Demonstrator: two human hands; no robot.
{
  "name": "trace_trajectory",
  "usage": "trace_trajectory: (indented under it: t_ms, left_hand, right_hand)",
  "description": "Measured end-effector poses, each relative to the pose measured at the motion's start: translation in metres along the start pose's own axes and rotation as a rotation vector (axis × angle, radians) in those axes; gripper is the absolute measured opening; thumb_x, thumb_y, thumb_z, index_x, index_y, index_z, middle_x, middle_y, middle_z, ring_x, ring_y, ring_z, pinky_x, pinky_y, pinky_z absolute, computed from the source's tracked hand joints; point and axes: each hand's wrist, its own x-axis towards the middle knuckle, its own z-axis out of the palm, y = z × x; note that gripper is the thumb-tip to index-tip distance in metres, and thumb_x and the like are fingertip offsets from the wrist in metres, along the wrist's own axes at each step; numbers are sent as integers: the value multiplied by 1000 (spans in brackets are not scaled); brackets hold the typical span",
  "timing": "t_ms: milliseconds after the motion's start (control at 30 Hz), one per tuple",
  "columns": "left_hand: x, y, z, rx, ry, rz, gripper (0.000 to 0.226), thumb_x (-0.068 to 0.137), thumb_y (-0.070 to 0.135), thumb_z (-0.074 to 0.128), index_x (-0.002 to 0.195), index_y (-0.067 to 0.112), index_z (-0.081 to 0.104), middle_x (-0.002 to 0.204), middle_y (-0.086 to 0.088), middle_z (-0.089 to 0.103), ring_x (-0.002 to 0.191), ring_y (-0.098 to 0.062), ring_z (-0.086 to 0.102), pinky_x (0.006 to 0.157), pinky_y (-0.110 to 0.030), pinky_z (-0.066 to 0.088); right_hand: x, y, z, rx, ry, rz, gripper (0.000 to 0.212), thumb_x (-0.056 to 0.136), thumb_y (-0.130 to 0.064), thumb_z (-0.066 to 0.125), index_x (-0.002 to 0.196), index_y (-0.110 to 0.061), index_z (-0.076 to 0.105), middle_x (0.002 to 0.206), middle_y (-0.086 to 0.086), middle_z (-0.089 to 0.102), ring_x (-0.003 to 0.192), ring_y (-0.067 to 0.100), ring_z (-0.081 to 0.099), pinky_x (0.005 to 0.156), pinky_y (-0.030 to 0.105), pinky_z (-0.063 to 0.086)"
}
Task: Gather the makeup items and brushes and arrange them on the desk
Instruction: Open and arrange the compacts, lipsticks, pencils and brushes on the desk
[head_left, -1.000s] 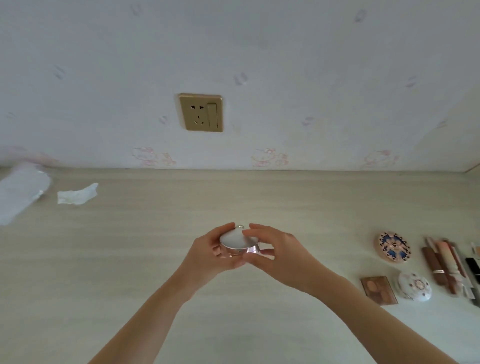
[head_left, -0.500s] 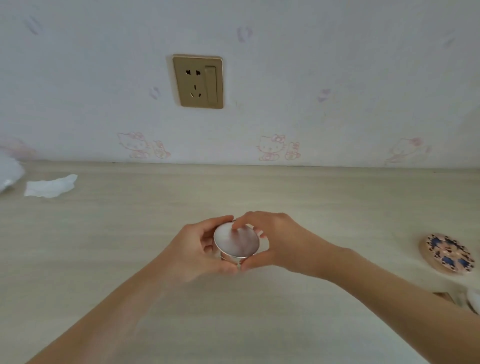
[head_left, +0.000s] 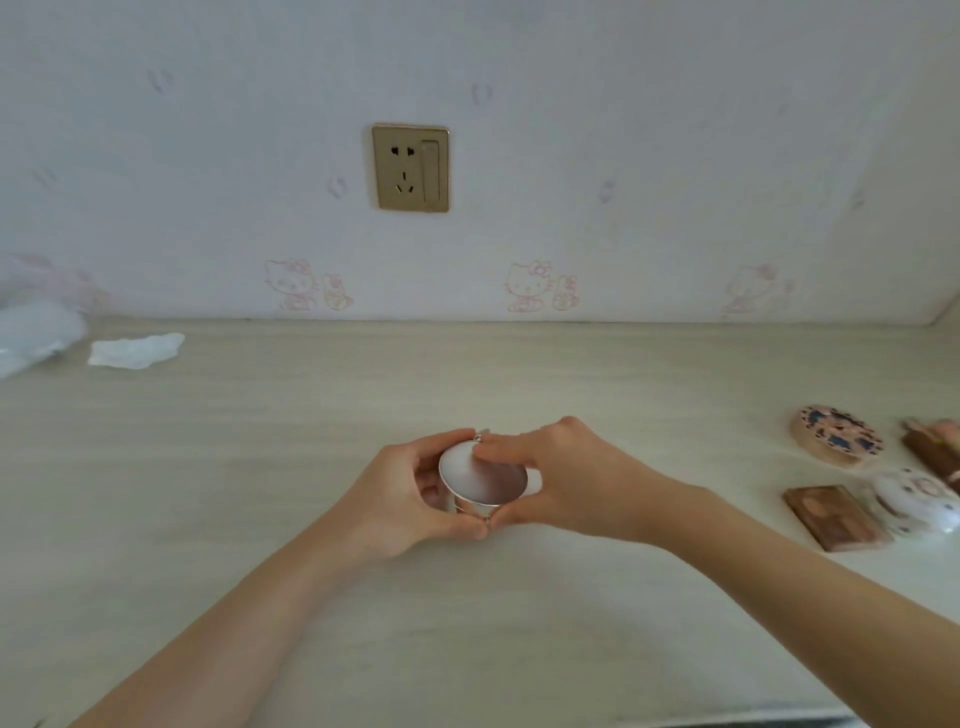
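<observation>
— Fingers (head_left: 491, 451) of both hands pinch that round silver-lidded compact (head_left: 483, 477) at centre frame, left hand (head_left: 410, 496) cupping it, right hand (head_left: 566, 480) on the lid.

— How far along?

— Partway, I'd judge: a round floral compact (head_left: 836, 435), brown palette (head_left: 831, 517) and white patterned compact (head_left: 915, 500) already lie at the right edge of the pale wooden desk (head_left: 260, 467).

— Any brand names?

— None readable.

A: Centre of desk (head_left: 311, 467)?
B: Compact (head_left: 483, 478), between left hand (head_left: 410, 499) and right hand (head_left: 561, 483).
A: Right edge?
B: Round case (head_left: 836, 435) behind palette (head_left: 831, 517); tissue (head_left: 136, 351) far left, socket (head_left: 410, 167) on wall behind.
</observation>
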Motion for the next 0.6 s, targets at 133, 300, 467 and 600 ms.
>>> trace_trajectory:
  t_ms: [133,300,467,600]
  left_hand:
    - [-9,2,2,-23,3,11,80,53,-4,89,118,31,58,110,20,69,100,-4,66,76,-14,51]
    - [-6,-1,-1,-54,-4,14,79,56,-10,86,120,27,58,111,15,69,103,-7,65,81,-18,51]
    - [-5,-2,-2,-68,-9,15,82,52,0,88,124,24,57,114,6,69,105,-12,64,91,-26,51]
    - [-4,0,-1,-73,-5,15,84,48,10,86,124,24,57,112,7,69,100,-7,64,87,-24,50]
  right_hand:
    - [-6,-13,-1,-62,-38,45,55,78,-46,72,128,-29,58,141,-5,51,89,18,51,82,24,41]
    - [-5,-20,1,-138,-53,98,54,81,-46,68,128,-22,57,138,1,54,106,30,56,91,41,45]
    - [-2,-20,0,-167,-64,86,53,85,-47,63,131,-24,54,134,2,57,83,21,47,79,31,40]
    - [0,-18,-1,-174,-60,82,50,85,-47,63,130,-26,55,95,-5,63,76,21,41,70,29,33]
